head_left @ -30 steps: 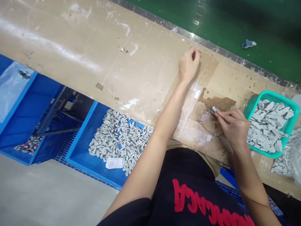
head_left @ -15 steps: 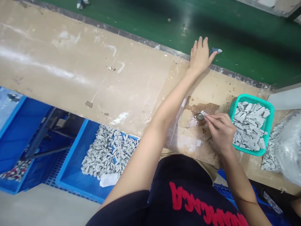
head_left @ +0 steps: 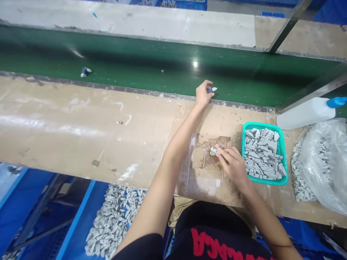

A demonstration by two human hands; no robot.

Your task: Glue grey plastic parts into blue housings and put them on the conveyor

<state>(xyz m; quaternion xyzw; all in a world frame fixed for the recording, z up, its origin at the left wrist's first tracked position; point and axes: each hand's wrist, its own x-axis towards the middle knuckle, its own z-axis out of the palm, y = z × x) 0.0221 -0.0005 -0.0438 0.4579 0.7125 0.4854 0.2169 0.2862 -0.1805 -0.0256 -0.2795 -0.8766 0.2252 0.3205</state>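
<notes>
Head view: the left hand [head_left: 204,94] curls thumb and fingers around a blue-and-white piece [head_left: 214,89] over the green surface [head_left: 151,68] — whether gripped, I cannot tell. The right hand [head_left: 235,168] pinches a small pale piece [head_left: 216,150] above stained cardboard [head_left: 214,172] — beside the teal basket [head_left: 245,124].

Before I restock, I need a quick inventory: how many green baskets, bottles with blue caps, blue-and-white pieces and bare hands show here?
Green basket: 1
Blue-capped bottle: 1
Blue-and-white pieces: 2
Bare hands, left hand and right hand: 2
Total: 6
</notes>
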